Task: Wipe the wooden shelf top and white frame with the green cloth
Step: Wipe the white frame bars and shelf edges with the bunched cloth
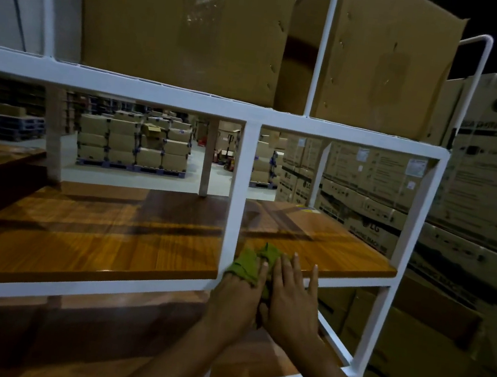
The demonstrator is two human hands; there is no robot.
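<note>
- Head view: your cloth (pixel 246 264) lies bunched on the front edge of the shelf (pixel 91 240), just right of the frame (pixel 239 187) at its centre upright, touching the foot of that upright.
- Your left hand (pixel 235 300) rests on the cloth with most of its fingers buried under the green folds. One finger shows straight beside the cloth. Whether the others curl round the fabric cannot be told.
- Your right hand (pixel 289 301) lies flat just beside the left, fingers straight and spread. It reaches across the rail (pixel 101 289) onto the shelf edge with its inner side on the cloth, and it grips nothing.
- Step in hand, as I judge it: you are wiping the corner where the upright meets the rail. The long run of board to the left looks not yet reached, though no wipe marks show either way.
- The next move likely calls for steady downward pressure and a sweep along the board away from the upright. After that you would wrap the cloth round the white bars.
- Hidden or unclear: both hands cover part of the cloth. The shelf's left end runs out of view. Boxes (pixel 180 21) cover the tier above. The board below your arms sits in deep shadow, so dust cannot be judged in this dim light.
</note>
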